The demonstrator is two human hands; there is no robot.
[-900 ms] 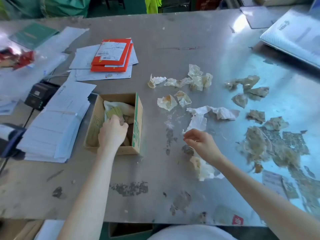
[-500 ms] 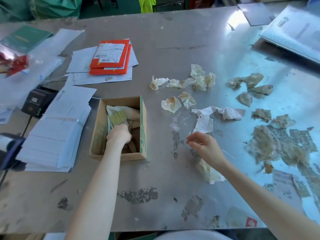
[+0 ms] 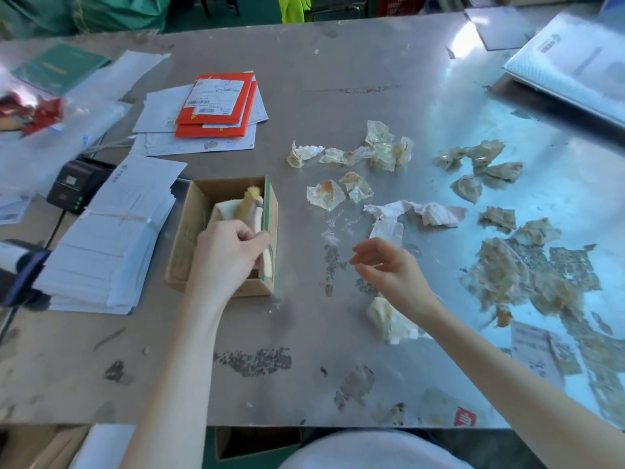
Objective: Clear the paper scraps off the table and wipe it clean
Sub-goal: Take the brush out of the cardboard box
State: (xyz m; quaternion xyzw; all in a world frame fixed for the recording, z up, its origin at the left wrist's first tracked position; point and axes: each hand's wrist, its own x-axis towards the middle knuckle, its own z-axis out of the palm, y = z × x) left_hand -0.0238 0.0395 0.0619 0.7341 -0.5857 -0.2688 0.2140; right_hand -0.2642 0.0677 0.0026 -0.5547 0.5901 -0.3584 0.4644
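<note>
Crumpled, stained paper scraps [image 3: 326,195] lie scattered across the grey metal table [image 3: 338,79]. A white tissue [image 3: 436,214] sits among them, and brown soggy scraps [image 3: 500,272] are spread at the right. My left hand [image 3: 230,252] is over the open cardboard box [image 3: 184,238] and grips a pale wad [image 3: 250,201] with a yellowish top, blurred, which sticks up out of the box. My right hand [image 3: 389,269] hovers above the table with loosely spread fingers and holds nothing. One more scrap [image 3: 385,316] lies under its wrist.
A thick stack of white papers [image 3: 108,238] lies left of the box, with a black device [image 3: 74,184] behind it. Orange envelopes [image 3: 216,106] rest on sheets at the back. A plastic-wrapped bundle [image 3: 575,62] fills the far right corner.
My left hand has risen from deep inside the box, bringing the pale wad up with it. My right hand's fingers have spread a little; it stays in about the same place.
</note>
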